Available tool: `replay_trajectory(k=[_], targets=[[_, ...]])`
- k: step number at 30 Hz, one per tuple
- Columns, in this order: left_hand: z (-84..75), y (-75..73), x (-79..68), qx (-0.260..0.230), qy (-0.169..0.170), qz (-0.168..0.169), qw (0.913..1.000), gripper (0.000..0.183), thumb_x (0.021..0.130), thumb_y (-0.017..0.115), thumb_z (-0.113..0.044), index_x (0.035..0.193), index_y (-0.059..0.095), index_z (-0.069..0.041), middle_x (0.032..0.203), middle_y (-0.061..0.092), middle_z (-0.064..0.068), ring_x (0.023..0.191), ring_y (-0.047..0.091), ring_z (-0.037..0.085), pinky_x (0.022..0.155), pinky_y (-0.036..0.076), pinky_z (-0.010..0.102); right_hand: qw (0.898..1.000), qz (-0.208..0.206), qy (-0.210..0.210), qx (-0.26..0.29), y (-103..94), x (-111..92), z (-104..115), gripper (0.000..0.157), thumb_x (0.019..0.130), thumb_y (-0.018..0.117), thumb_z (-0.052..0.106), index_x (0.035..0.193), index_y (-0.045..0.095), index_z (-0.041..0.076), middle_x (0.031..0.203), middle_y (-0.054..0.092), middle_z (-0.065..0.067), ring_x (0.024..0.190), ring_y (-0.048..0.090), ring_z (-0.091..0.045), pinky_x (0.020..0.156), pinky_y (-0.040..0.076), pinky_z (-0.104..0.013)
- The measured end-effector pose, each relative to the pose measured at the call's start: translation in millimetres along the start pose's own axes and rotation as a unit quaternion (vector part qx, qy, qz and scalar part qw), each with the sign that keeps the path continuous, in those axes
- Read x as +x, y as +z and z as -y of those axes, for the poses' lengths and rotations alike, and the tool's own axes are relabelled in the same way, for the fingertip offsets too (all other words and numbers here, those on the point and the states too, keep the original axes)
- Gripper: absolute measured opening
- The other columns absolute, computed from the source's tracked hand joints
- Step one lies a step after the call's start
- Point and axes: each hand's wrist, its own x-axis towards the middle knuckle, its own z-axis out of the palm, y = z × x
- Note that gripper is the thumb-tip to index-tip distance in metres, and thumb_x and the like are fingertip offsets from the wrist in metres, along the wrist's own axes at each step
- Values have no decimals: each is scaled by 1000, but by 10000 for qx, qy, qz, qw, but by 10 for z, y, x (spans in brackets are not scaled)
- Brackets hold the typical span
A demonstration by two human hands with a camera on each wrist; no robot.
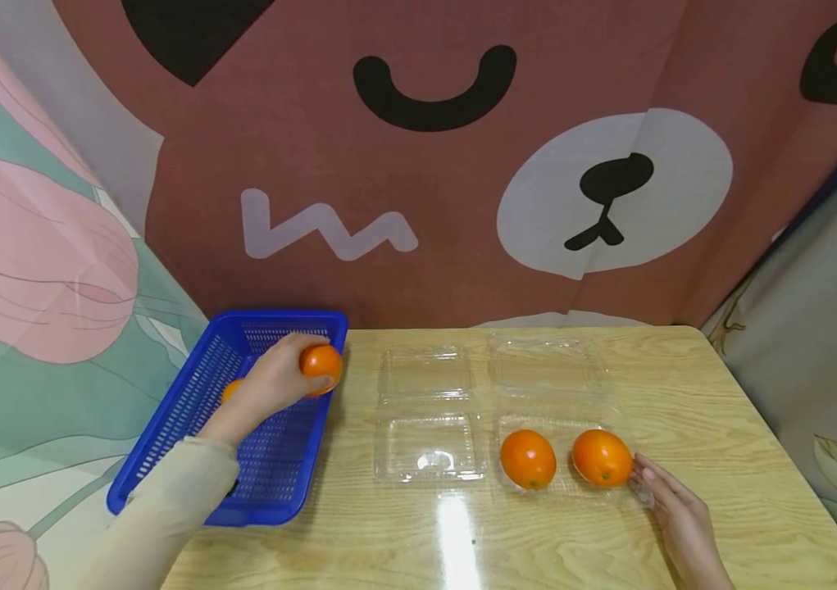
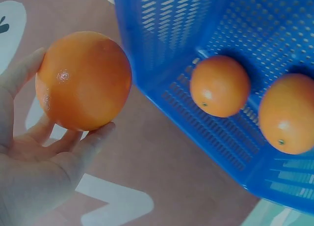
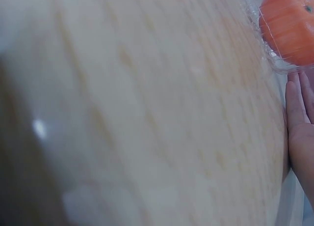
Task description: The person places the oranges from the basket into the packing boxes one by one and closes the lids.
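Observation:
My left hand grips an orange between thumb and fingers, above the right rim of a blue basket. In the left wrist view, two more oranges lie inside the basket: a nearer orange and a second orange. A clear plastic clamshell box lies opened out on the table; its near half holds a left orange and a right orange. At that box's right edge, my right hand touches the plastic with fairly straight fingers.
Between basket and filled box lies another opened clear clamshell box, with nothing inside. All stand on a wood-grain table. Behind the table hangs a printed bear cloth, with further curtains at both sides.

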Motion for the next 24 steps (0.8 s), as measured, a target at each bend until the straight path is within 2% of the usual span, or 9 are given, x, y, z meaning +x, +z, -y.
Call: replay_trajectory(k=[9,16,20,24], targets=[[-345,116,113,-171,267,185,9993,55,75,78,-25,124,57,-11,123,53,10,101,54,28,83,48,45,9999,39,-49,122,-12,-2,-6,42,94,54,28,134,50,15,111,59,22,100,57,5,82,44,-11],[-596,320,228,-220,569,306,9977,58,74,79,-27,125,57,-11,123,54,6,103,54,25,86,46,42,9998,29,-47,168,-14,-2,-8,43,94,54,28,135,49,14,111,59,22,100,57,5,82,45,-12],[-730,440,280,-281,714,346,9964,58,73,79,-27,124,57,-12,127,54,5,114,51,27,92,44,42,9999,37,-44,142,-13,0,-12,44,94,55,29,135,49,14,111,59,22,100,57,5,82,45,-11],[-846,565,332,-422,932,416,9939,55,72,80,-24,121,59,-11,125,55,7,108,54,25,91,45,38,9999,-16,15,103,-8,-1,-9,48,93,56,31,136,47,13,112,58,23,100,57,5,82,44,-11]])
